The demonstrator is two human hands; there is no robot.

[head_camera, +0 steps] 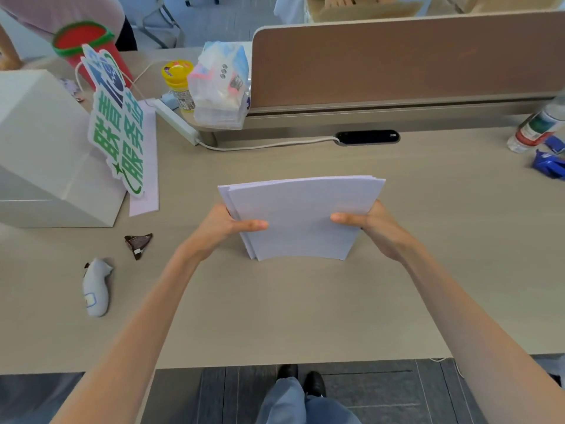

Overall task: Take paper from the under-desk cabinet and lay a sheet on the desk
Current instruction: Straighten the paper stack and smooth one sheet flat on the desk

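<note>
— Desk from the left?
— I see a white box, a green-lettered sign, a yellow-capped jar, a clear bag of packets.
— Paper?
— My left hand and right hand clasp the paper stack, upright, bottom edge touching the desk.

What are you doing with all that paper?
A person is holding a stack of white paper upright on the desk, its bottom edge resting on the desktop. The left hand grips one side and the right hand the other, as if squaring up the pile. No single sheet has been laid flat yet.
</note>
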